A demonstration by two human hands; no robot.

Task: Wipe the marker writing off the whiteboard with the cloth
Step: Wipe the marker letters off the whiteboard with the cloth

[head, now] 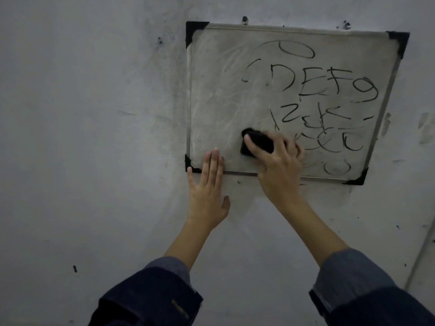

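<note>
A small whiteboard with black corner caps hangs on a grey wall. Black marker writing covers its right half; the left half is smeared grey with faint streaks. My right hand presses a black cloth against the board's lower middle, at the left edge of the writing. My left hand lies flat with fingers together, its fingertips over the board's bottom left corner and its palm on the wall below.
The grey wall is scuffed and stained around the board. Screws stick out of it above the frame. A pale vertical edge runs down the lower right.
</note>
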